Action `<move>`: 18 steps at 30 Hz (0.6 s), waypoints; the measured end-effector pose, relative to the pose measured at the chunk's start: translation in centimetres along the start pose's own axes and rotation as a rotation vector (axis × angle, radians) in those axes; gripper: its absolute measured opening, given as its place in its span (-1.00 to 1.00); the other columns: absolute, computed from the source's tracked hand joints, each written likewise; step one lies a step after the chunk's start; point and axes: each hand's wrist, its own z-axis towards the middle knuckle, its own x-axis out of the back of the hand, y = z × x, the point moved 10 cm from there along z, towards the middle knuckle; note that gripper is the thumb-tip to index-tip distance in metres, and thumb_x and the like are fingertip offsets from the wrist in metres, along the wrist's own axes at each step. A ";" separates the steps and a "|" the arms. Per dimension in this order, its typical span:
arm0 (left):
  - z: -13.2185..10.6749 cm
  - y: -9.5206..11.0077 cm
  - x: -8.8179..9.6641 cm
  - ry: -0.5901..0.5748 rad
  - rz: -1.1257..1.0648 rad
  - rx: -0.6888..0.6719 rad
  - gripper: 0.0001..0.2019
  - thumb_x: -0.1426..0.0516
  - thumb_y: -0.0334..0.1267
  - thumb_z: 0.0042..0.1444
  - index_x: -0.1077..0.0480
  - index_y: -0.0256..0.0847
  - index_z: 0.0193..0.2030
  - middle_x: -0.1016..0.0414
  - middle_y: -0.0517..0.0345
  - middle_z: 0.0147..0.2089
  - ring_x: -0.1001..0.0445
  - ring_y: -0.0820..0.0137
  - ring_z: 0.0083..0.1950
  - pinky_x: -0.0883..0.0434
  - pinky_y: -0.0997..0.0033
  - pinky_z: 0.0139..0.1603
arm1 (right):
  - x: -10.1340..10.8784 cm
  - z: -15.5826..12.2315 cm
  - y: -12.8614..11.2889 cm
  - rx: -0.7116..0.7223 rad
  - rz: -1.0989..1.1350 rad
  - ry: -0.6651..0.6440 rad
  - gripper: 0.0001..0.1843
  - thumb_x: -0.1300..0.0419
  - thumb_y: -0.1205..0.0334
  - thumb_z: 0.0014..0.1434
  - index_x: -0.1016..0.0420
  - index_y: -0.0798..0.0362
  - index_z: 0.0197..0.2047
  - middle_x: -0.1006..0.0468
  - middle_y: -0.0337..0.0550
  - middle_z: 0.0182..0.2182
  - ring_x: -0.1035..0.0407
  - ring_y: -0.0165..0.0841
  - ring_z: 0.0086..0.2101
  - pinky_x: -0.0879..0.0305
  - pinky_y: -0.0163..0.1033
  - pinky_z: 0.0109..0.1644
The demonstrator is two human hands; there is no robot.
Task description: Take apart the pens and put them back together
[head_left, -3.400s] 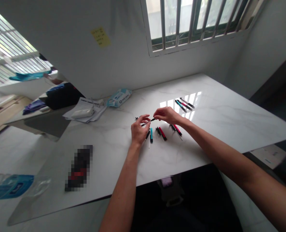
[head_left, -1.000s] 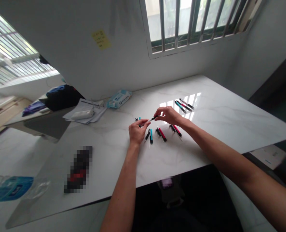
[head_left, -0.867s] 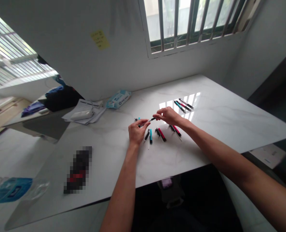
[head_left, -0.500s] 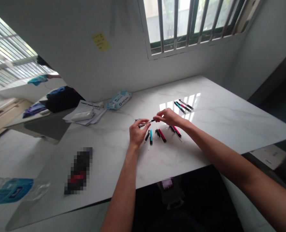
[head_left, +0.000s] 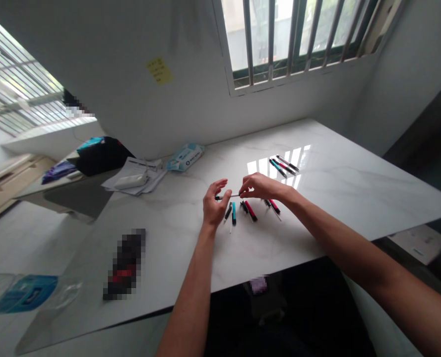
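A slim pen point(head_left: 234, 195), pale in the middle and dark at its ends, lies level between my two hands just above the table. My left hand point(head_left: 215, 207) grips its left end at the thumb, with the other fingers raised. The right end is pinched in the fingertips of my right hand point(head_left: 260, 186). Below them on the table lie pen parts: a teal barrel point(head_left: 234, 213) beside a black piece, a red barrel point(head_left: 250, 210) with dark pieces, and another red barrel point(head_left: 274, 206) beside a thin white refill point(head_left: 276, 213).
Several pens point(head_left: 287, 164) lie in a group farther back on the white marbled table point(head_left: 354, 168). Toward the back left are a wet wipes pack point(head_left: 186, 157) and papers point(head_left: 133, 183). A blurred dark object point(head_left: 125, 265) and a plastic bottle point(head_left: 30, 293) lie at left.
The pen has turned from slanting to nearly level. My left fingers have lifted and spread, and my right hand has shifted slightly downward in view. The view has moved a little.
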 end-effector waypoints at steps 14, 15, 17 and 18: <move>0.4 -2.1 3.2 0.226 0.162 0.094 -0.75 -0.20 -0.15 0.27 -0.59 -0.12 0.02 -0.63 0.03 0.06 -0.59 0.34 -0.09 -0.56 0.33 -0.05 | 5.0 -5.5 13.0 -0.813 -0.298 0.178 -0.69 -0.26 0.29 0.36 -0.71 0.06 0.11 -0.74 0.09 -0.04 -0.61 -0.18 -0.06 -0.39 -0.25 0.03; 0.3 -1.8 3.1 0.215 0.172 0.088 -0.75 -0.19 -0.15 0.27 -0.59 -0.11 0.01 -0.63 0.03 0.06 -0.59 0.34 -0.08 -0.56 0.33 -0.04 | 5.3 -5.9 13.5 -0.848 -0.296 0.192 -0.70 -0.28 0.28 0.35 -0.71 0.06 0.10 -0.74 0.10 -0.03 -0.61 -0.17 -0.06 -0.40 -0.25 0.02; 0.3 -1.5 3.0 0.210 0.183 0.086 -0.76 -0.19 -0.16 0.27 -0.60 -0.11 0.00 -0.63 0.03 0.06 -0.59 0.33 -0.08 -0.56 0.33 -0.04 | 5.7 -6.8 14.4 -0.921 -0.290 0.215 -0.71 -0.30 0.26 0.33 -0.72 0.05 0.07 -0.73 0.12 -0.03 -0.61 -0.15 -0.08 -0.40 -0.23 -0.02; 0.3 -1.5 3.1 0.212 0.185 0.089 -0.77 -0.19 -0.17 0.27 -0.60 -0.11 0.00 -0.63 0.03 0.05 -0.59 0.33 -0.08 -0.56 0.33 -0.05 | 5.9 -7.2 14.8 -0.955 -0.287 0.223 -0.72 -0.31 0.26 0.32 -0.73 0.05 0.06 -0.73 0.13 -0.04 -0.61 -0.15 -0.09 -0.40 -0.23 -0.04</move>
